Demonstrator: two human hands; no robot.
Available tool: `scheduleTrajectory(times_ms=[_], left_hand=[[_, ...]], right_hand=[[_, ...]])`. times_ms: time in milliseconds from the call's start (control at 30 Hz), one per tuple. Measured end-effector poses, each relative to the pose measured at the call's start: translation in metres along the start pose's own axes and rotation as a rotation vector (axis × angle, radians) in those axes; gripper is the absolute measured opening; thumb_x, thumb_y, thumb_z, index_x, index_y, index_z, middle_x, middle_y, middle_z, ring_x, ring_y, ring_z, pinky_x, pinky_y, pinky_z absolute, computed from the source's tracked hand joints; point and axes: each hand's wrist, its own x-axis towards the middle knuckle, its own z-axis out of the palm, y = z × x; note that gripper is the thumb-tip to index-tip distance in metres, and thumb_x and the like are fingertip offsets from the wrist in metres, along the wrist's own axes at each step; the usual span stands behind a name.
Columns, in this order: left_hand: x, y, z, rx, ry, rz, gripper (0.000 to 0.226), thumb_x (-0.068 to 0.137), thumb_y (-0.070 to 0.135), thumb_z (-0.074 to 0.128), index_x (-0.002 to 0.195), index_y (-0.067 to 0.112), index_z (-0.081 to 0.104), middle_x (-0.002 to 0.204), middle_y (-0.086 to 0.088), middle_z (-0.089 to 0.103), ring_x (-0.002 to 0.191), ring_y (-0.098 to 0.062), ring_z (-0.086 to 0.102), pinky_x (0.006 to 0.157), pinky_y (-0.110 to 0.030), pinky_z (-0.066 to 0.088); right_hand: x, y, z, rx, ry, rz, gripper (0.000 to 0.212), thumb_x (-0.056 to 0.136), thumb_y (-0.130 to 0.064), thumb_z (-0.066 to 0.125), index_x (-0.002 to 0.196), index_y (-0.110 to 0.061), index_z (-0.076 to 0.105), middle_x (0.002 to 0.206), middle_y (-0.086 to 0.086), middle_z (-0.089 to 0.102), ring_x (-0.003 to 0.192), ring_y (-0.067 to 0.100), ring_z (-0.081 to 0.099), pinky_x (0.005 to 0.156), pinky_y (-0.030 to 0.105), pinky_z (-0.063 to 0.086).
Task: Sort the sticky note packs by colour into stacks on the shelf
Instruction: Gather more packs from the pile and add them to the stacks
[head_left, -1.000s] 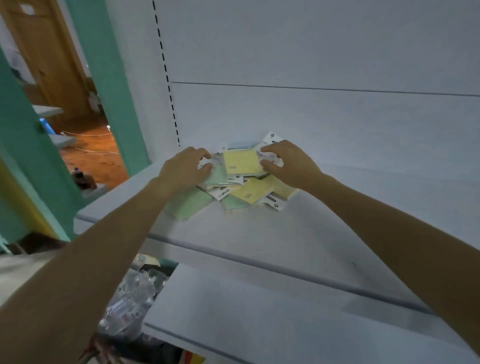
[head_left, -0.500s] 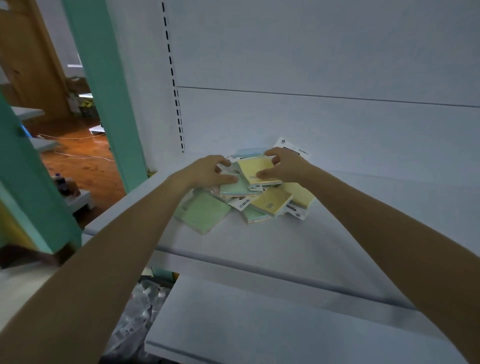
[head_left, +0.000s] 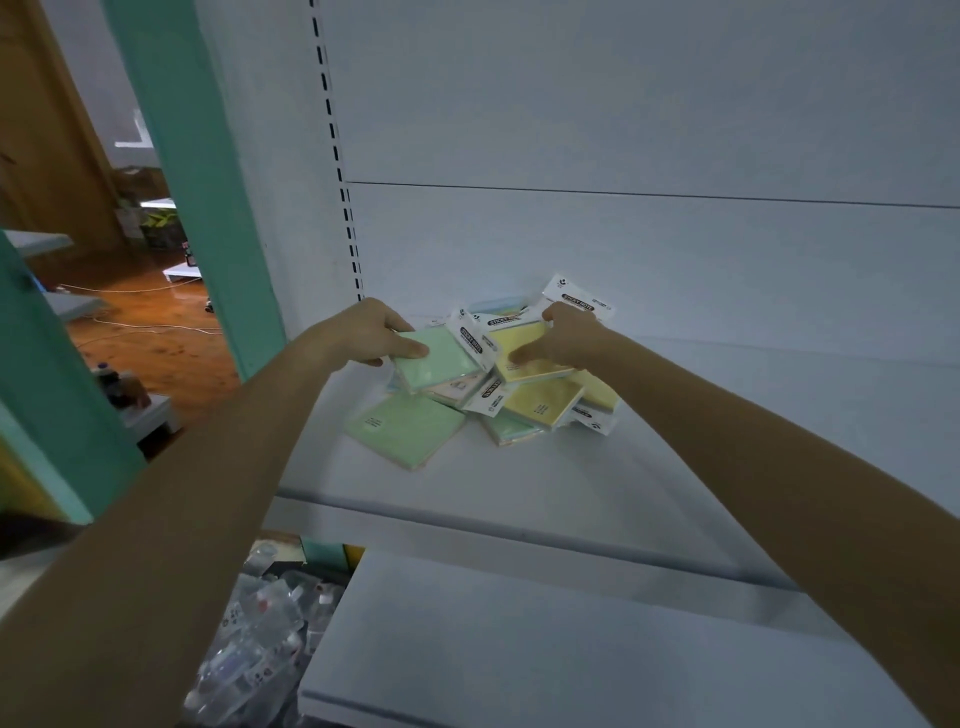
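A white lower shelf (head_left: 571, 649) juts toward the camera beside a heap of clear plastic packets (head_left: 260, 654), and over both a person's two forearms (head_left: 218, 493) reach up and in to the upper shelf (head_left: 519, 499), where the sticky note packs lie in one mixed pile (head_left: 491, 399) — no colour stack begun yet, as far as the view shows. At the pile's near edge a loose green pack (head_left: 405, 428) lies flat on the shelf, clear of both hands, with a lower yellow pack (head_left: 545, 402) just to its right, tilted across its neighbours. Behind them the left hand (head_left: 363, 332) pinches the upper green pack (head_left: 441, 358) by its left edge, thumb pressed on the face and fingers (head_left: 399, 325) curled round behind. The right hand (head_left: 569, 338) grips the top yellow pack (head_left: 530, 358) the same way from the opposite side, thumb flat on the paper, fingers hooked over the far edge. One colour to each hand looks deliberate — green likely bound leftward, yellow rightward, so the pile splits in a single pull. Edge grips probably suit the slick wrapping, which would slide under a flat palm. Behind the right hand a white header card (head_left: 576, 299) marked "STICKY NOTE" stands up against the grey back panel (head_left: 649, 244), with a pale bluish pack (head_left: 501, 301) half hidden beside it. Further left, past the slotted upright (head_left: 343, 208) and a teal post (head_left: 192, 182), a wooden floor (head_left: 156, 345) shows.
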Motion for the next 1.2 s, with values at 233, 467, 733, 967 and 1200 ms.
scheduleTrajectory(times_ms=[233,467,733,967,1200], left_hand=[[-0.011,-0.001,-0.002,-0.122,0.135,-0.028,0.017,0.083,0.012,0.062,0.089,0.013,0.047,0.096,-0.006,0.051,0.088,-0.02,0.047,0.059,-0.024,0.038],[-0.018,0.01,0.01,-0.37,0.234,0.07,0.024,0.086,0.003,0.049,0.096,0.024,0.052,0.077,0.001,0.048,0.07,-0.012,0.047,0.061,-0.023,0.038],[-0.022,0.046,0.062,-0.427,0.272,0.238,0.048,0.086,0.003,0.057,0.129,0.019,0.045,0.117,-0.009,0.047,0.099,-0.023,0.053,0.059,-0.013,0.049],[-0.04,0.141,0.161,-0.531,0.22,0.399,0.048,0.084,-0.003,0.059,0.128,0.011,0.045,0.11,-0.008,0.05,0.101,-0.019,0.056,0.072,-0.021,0.052],[-0.074,0.255,0.293,-0.582,0.101,0.481,0.05,0.084,-0.007,0.058,0.13,0.007,0.044,0.112,-0.008,0.047,0.1,-0.012,0.05,0.055,-0.004,0.048]], right_hand=[[-0.008,-0.003,-0.003,0.198,-0.027,-0.017,0.058,0.084,-0.011,0.062,0.136,-0.015,0.037,0.129,0.011,0.044,0.099,0.025,0.05,0.076,0.035,0.046],[-0.017,0.031,-0.022,0.623,0.001,-0.064,0.049,0.082,0.014,0.041,0.121,-0.009,0.059,0.07,0.003,0.043,0.057,0.014,0.035,0.05,0.018,0.034],[-0.052,0.104,-0.06,0.89,0.117,-0.118,0.053,0.082,0.017,0.038,0.122,-0.012,0.056,0.115,0.003,0.053,0.084,0.015,0.054,0.071,0.022,0.046],[-0.114,0.213,-0.126,0.903,0.279,-0.108,0.052,0.082,0.017,0.038,0.12,-0.014,0.055,0.115,0.003,0.053,0.085,0.015,0.055,0.076,0.024,0.049],[-0.198,0.345,-0.198,0.844,0.402,-0.046,0.052,0.082,0.018,0.036,0.112,-0.02,0.056,0.112,0.003,0.052,0.078,0.009,0.054,0.077,0.025,0.049]])
